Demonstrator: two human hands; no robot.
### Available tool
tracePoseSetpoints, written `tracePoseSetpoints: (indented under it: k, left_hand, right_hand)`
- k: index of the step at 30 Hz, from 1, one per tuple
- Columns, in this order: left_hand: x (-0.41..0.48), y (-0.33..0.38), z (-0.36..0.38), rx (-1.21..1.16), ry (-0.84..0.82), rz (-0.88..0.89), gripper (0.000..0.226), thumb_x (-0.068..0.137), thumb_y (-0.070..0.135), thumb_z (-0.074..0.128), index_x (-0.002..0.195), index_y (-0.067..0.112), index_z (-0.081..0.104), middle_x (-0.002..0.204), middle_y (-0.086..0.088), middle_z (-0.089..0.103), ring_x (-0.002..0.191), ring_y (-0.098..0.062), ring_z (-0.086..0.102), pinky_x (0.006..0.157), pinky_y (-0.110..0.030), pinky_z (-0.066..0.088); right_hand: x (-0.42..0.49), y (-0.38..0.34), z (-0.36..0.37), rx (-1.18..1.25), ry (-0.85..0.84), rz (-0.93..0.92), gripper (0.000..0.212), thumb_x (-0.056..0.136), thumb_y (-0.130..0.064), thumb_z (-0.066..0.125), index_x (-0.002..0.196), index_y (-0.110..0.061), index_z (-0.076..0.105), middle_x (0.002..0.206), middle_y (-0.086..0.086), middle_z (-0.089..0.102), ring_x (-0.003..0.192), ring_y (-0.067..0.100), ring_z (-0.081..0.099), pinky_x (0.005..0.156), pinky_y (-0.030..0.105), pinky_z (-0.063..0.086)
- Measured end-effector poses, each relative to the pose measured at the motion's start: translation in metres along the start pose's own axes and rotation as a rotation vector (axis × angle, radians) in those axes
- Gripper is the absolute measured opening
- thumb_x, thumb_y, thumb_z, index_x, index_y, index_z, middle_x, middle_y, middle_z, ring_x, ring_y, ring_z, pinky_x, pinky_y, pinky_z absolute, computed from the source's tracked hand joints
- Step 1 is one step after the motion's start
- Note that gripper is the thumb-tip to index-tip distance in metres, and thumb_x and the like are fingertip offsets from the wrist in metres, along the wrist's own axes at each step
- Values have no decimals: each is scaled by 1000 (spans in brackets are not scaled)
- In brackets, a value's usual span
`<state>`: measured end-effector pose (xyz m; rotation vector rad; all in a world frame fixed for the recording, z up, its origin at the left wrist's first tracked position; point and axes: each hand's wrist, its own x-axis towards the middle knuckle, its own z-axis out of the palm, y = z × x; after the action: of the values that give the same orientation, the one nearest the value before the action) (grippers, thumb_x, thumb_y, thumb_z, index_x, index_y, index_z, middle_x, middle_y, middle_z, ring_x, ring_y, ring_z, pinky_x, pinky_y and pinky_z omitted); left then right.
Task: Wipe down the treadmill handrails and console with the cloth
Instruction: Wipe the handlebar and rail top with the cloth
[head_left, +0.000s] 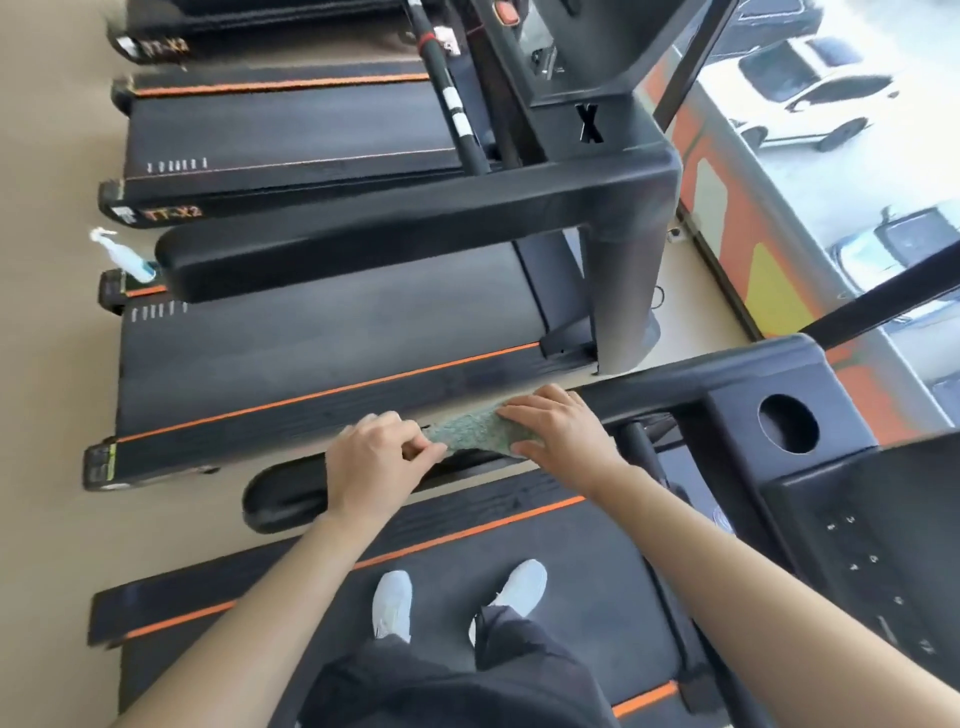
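A green cloth (470, 428) lies draped over the black left handrail (283, 493) of the treadmill I stand on. My left hand (376, 460) pinches the cloth's near end between thumb and fingers on top of the rail. My right hand (558, 428) rests on the cloth's far end, thumb curled under its edge. The rail runs up to the console (852, 519), which has a round cup hole (787, 423) at its corner.
Several more black treadmills with orange stripes stand in a row to the left. The neighbouring machine's handrail (395, 241) crosses just above. A spray bottle (124, 257) lies on the floor by its rear end. Windows on the right show parked cars. My white shoes (457, 597) are on the belt.
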<state>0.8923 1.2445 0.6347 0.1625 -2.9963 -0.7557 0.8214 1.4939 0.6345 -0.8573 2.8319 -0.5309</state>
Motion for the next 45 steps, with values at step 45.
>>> tracePoseSetpoints:
  k: [45]
  left_hand:
    - [-103, -206, -9, -1200, 0, -633, 28, 98, 34, 56, 119, 27, 74, 68, -12, 72, 77, -20, 67, 80, -33, 45]
  right_hand:
    - [170, -274, 104, -58, -818, -117, 26, 93, -44, 66, 105, -22, 71, 102, -4, 70, 99, 18, 61, 90, 36, 49]
